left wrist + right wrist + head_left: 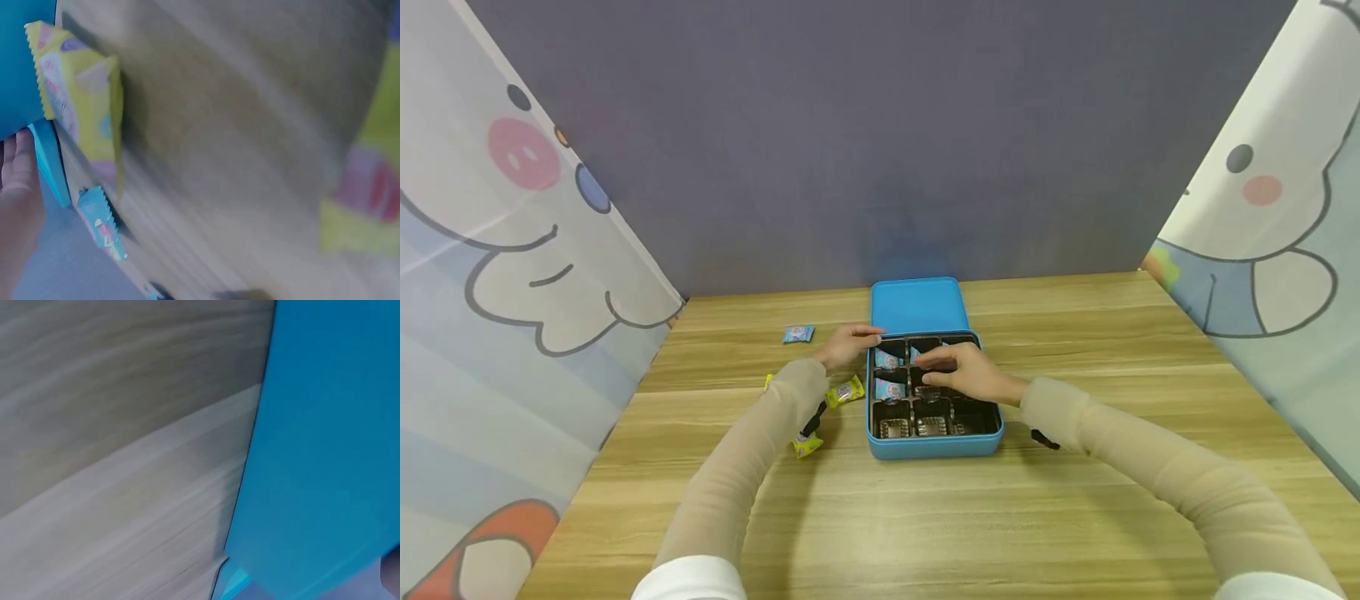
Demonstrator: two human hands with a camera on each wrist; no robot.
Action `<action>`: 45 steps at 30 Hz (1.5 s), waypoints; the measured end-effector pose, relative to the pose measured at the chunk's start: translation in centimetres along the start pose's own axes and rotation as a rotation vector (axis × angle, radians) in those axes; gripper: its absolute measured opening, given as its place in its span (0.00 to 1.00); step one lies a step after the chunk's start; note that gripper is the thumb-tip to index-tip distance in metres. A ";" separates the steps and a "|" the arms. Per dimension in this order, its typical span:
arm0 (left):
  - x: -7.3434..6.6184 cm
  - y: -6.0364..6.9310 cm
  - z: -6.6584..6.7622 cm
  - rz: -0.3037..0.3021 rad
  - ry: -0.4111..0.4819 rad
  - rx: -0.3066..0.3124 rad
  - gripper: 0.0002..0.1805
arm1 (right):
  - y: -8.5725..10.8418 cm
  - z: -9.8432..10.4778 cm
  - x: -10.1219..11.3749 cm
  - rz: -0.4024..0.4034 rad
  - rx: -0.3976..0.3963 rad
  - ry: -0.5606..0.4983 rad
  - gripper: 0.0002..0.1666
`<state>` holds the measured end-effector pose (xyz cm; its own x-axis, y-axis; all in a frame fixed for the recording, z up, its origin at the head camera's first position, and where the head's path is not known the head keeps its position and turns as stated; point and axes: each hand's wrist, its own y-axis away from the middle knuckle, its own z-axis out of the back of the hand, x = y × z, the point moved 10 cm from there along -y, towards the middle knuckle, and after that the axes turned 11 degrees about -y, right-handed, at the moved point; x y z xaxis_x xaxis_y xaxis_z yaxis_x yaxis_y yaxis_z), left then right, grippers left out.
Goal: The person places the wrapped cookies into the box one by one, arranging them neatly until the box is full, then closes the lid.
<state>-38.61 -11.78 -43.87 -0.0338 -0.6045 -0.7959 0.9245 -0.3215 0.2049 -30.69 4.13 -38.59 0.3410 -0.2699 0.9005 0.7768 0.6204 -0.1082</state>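
On a wood-grain table (925,517), a blue box (936,450) stood with a black tray (912,417) inside, divided into nine compartments in three rows of three. Blue wrapped packets (890,389) lay in the left compartments of the back and middle rows, and parts of more showed in the back row beside the right hand (967,372). That hand hovered over the tray's middle, fingers bent, with a narrow gap between fingertips and thumb; whether a fingertip touched a packet could not be told. The left hand (848,343) held nothing in its grip; its fingers, reaching forward, rested at the box's back left corner. Directly behind the box lay a blue lid (919,307); whether it was joined to the box could not be told. Left of the box, a yellow packet (846,392) lay near its side, another yellow one (807,444) showed beside the left forearm, and a lone blue packet (798,334) lay farther back. The right wrist view showed mostly the box's smooth outer wall beside the table. A dark grey panel (880,150) rose behind, between cartoon-printed sheets (1247,192).
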 end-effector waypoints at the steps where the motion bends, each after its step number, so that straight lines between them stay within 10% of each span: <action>1: -0.1 0.1 0.0 -0.005 -0.003 0.006 0.19 | 0.2 0.2 0.0 -0.006 0.001 -0.011 0.22; 9: -3.2 0.9 0.6 -0.123 -0.184 0.074 0.23 | 2.0 1.7 0.2 -0.064 0.042 -0.056 0.23; 19: -4.5 4.0 1.7 -0.123 -0.312 0.080 0.25 | 2.9 4.2 -0.8 -0.090 -0.024 -0.031 0.24; 37: -5.2 8.9 3.7 -0.163 -0.205 -0.085 0.19 | -0.8 9.5 -3.2 -0.096 -0.279 -0.031 0.22; 45: -4.8 10.6 3.7 -0.146 -0.155 -0.115 0.16 | -2.6 8.3 -6.2 -0.136 -0.220 -0.073 0.24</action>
<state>-30.06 -15.00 -35.81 -0.2203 -0.6649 -0.7137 0.9424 -0.3340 0.0203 -39.19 10.33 -40.39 0.1924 -0.2810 0.9402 0.9121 0.4047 -0.0657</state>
